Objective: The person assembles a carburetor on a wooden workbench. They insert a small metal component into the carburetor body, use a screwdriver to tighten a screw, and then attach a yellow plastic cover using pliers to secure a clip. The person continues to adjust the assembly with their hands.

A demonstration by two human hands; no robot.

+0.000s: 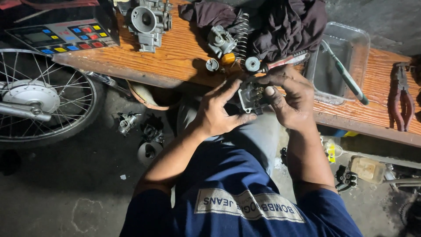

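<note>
On the far left, one spoked wheel (37,98) is seen by the floor, and one box with coloured buttons (66,37) is set on the wooden bench (175,57). One big metal engine part (149,19) is stood next to it. One spring (241,35), one dark cloth (280,24) and a few tiny pieces are laid further along the bench.

In the middle, a small metal part (251,97) is held up just in front of the bench edge, above the lap. The left hand (219,109) is wrapped around its left side. The right hand (287,98) is closed on its right side, with fingertips pressed on top.

The part could probably be dropped if a grip is loosened, and a tiny piece could be lost on the dark floor.

To the right, one clear tray (340,66), one brush (346,74) and one pair of pliers (401,98) are seen.
</note>
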